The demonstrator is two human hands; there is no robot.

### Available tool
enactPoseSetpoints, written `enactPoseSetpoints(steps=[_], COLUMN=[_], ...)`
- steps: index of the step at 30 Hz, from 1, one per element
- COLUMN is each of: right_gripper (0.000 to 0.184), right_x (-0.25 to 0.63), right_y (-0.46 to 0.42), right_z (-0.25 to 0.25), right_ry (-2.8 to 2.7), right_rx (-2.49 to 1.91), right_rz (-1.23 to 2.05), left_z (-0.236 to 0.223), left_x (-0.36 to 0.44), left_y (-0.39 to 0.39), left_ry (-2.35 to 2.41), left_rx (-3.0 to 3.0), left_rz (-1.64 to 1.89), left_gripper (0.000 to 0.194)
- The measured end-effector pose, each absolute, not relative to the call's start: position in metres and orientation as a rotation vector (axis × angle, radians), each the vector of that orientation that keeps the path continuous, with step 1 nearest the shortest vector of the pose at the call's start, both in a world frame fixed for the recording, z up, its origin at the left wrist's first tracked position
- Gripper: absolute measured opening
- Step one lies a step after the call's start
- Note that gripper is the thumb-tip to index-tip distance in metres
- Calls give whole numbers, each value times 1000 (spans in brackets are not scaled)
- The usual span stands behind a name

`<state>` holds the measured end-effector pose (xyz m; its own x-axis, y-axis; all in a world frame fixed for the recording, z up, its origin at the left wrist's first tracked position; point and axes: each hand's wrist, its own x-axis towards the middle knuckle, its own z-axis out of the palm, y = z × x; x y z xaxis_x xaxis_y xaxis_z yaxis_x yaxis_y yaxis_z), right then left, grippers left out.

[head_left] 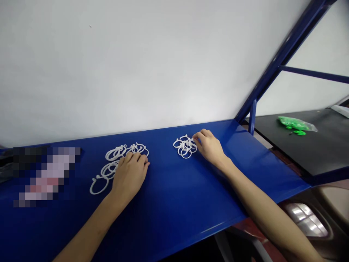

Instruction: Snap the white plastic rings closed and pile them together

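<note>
White rings (186,145) touch the curled left hand (131,171) and right hand (211,147); I cannot tell whether either pinches.

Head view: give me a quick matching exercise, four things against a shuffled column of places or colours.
1. left hand
2. green pieces
3. nearer table
4. right hand

A. blue
B. at the smaller group of white rings
C. on the black table
D. at the larger group of white rings

Pairs: 1-D, 2-C, 3-A, 4-B.

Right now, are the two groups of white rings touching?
Apart. The head view shows blue tabletop between the left group and the right group.
</note>
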<state>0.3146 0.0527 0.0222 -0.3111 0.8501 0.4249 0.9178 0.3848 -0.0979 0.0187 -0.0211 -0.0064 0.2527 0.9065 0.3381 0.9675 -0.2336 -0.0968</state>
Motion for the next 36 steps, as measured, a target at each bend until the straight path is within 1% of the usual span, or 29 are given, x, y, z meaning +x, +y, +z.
enactPoseSetpoints(steps=[2, 5, 7, 11, 16, 19, 24, 27, 31, 33, 36], right_gripper=[12, 14, 16, 22, 22, 24, 24, 22, 25, 26, 19], right_x=[315, 315, 316, 315, 313, 312, 304, 292, 273, 265, 258], right_y=[53, 52, 52, 50, 48, 47, 39, 28, 10, 3, -2], right_z=[22, 21, 20, 20, 21, 21, 21, 21, 17, 13, 8], right_ry=[-2254, -2287, -2305, -2292, -2276, -2254, -2228, -2251, -2284, -2236, -2118], right_rx=[-1568, -1575, -1562, -1562, -1556, -1521, -1351, -1175, -932, -898, -897], right_rz=[-208, -190, -173, -146, -141, -170, -162, 21, 455, 684, 911], left_z=[-6, -7, -8, -9, -6, -3, 0, 0, 2, 2, 2], left_x=[18, 16, 14, 12, 16, 21, 28, 31, 41, 47, 56], left_y=[-20, -19, -18, -17, -18, -20, -23, -26, -33, -38, -44], left_ry=[-1746, -1743, -1731, -1728, -1727, -1717, -1689, -1683, -1529, -1397, -1243], left_rx=[-2203, -2151, -2162, -2202, -2218, -2220, -2244, -2240, -2312, -2401, -2509], left_rz=[-334, -361, -338, -334, -379, -511, -850, -963, -1034, -1024, -951], left_gripper=[21, 28, 29, 25, 21, 18, 11, 10, 11, 12, 16])
